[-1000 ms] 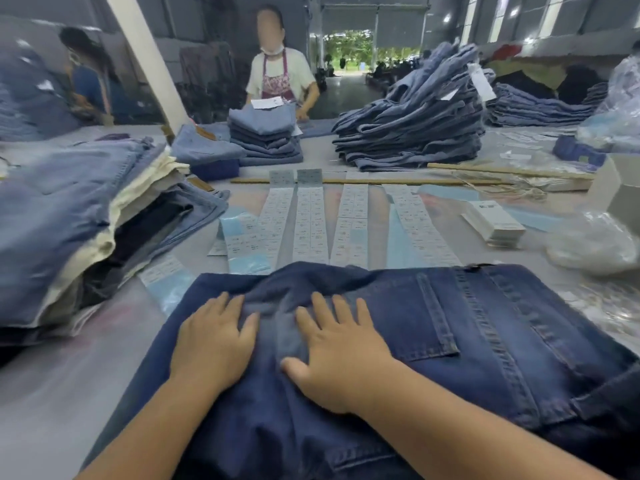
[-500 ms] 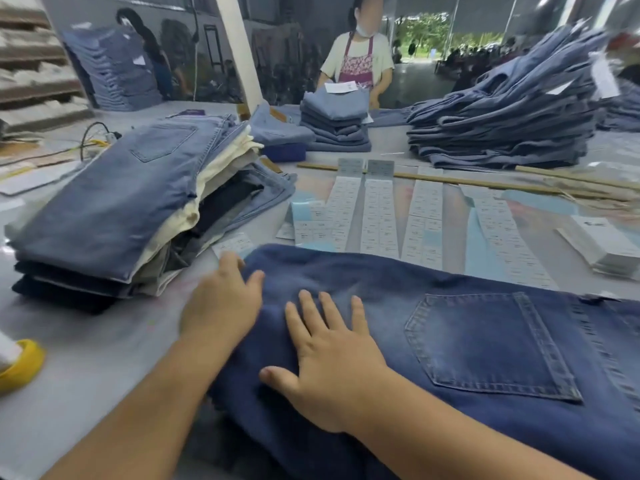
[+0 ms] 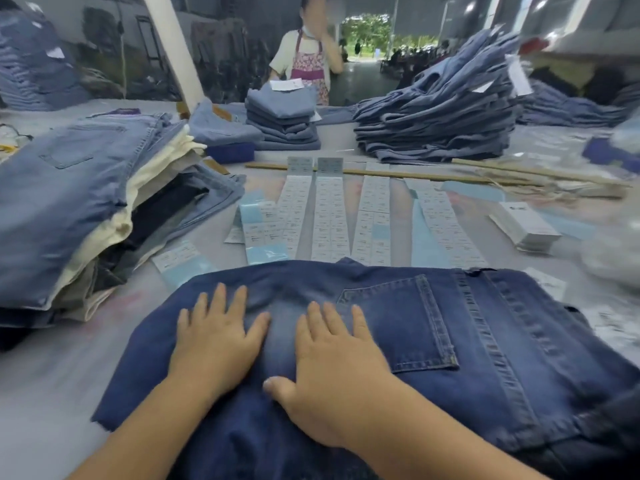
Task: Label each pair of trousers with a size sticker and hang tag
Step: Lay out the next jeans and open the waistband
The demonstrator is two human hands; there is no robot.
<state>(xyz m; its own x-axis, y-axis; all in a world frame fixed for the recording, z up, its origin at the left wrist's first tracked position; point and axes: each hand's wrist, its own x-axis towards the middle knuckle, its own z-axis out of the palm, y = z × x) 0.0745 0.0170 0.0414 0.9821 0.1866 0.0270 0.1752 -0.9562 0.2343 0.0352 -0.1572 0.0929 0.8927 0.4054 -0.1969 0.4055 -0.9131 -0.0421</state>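
Trousers fill the lower frame under the flat left hand and right hand, smoothing apparently done; next, peel from the sticker strips at centre.

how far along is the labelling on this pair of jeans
Done: the dark jeans lie spread flat on the table. In hand: the left hand and right hand rest flat on them. Left: no sticker or tag shows on them; the sticker strips and hang tags lie untouched beyond.
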